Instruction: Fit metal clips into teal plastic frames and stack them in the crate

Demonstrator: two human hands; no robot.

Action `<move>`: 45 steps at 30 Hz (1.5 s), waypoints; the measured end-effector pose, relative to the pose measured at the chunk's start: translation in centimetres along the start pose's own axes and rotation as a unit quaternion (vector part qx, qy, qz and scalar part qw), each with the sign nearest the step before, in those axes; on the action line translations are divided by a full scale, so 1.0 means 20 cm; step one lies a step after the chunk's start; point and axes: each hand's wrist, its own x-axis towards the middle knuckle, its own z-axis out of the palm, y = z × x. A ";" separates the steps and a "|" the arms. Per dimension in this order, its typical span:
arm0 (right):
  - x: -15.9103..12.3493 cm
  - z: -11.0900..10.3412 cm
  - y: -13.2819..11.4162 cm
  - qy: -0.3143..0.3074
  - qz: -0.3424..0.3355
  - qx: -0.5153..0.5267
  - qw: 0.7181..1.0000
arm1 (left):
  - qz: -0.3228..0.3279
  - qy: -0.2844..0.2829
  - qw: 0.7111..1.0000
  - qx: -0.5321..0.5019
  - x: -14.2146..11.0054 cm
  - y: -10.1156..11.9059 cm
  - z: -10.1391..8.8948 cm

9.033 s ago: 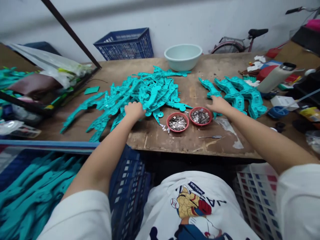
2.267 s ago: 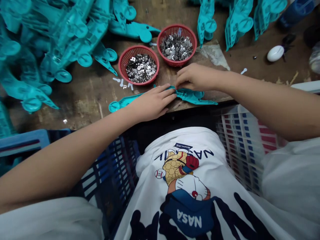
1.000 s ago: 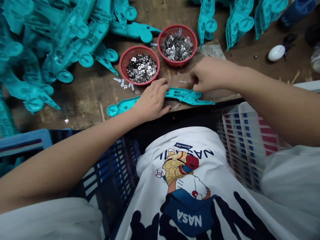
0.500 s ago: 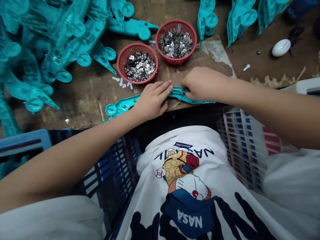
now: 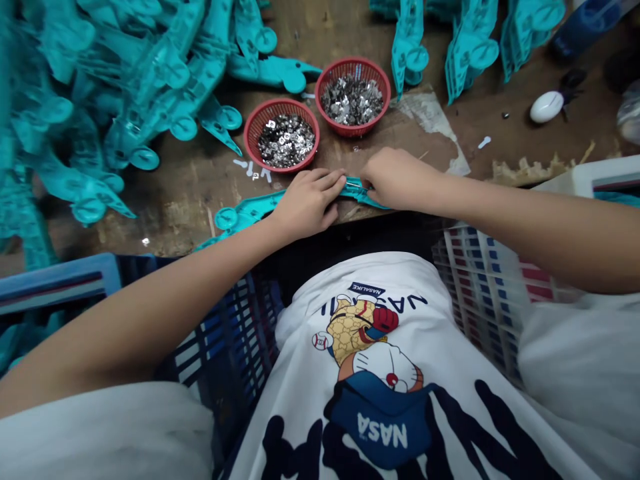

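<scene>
A long teal plastic part (image 5: 250, 208) with a round disc near its left end lies along the front edge of the table. My left hand (image 5: 310, 201) rests over its middle, thumb on the near side and fingers across the top, holding it down. My right hand (image 5: 395, 179) is closed at the part's right portion, its fingertips curled down and hidden. Between the hands a thin shiny metal strip shows in the part's channel. What the right fingers pinch cannot be made out. Just beyond are two red baskets (image 5: 249, 143) (image 5: 386, 93) of small metal pieces.
A large heap of similar teal parts (image 5: 165, 87) covers the table's left side. More stand in stacks (image 5: 470, 50) at the far right, near a white egg-shaped object (image 5: 547, 107). Plastic crates (image 5: 480, 287) flank my lap below the table edge. Small white scraps lie about.
The view has shifted slightly. My right hand and forearm have come down a little over the part, covering its right tip, which showed before. My left hand stays on the part.
</scene>
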 end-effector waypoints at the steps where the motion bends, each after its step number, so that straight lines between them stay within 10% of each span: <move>1: 0.01 0.01 0.03 0.011 0.004 0.004 1.000 | -0.004 0.002 1.000 -0.002 0.00 0.00 0.00; 9: 0.02 -0.06 0.30 0.119 0.001 0.087 0.989 | -0.001 0.017 1.000 0.001 0.00 0.01 0.01; 27: -0.01 -0.03 0.11 0.117 -0.024 0.109 0.987 | 0.004 0.017 1.000 0.012 0.01 0.01 0.02; 38: 0.07 -0.02 0.26 0.070 -0.002 -0.031 0.997 | 0.029 -0.090 0.992 0.089 -0.02 0.04 -0.20; 45: 0.02 0.03 0.08 0.063 -0.022 -0.058 0.996 | 0.050 -0.115 0.978 0.165 0.00 0.10 -0.25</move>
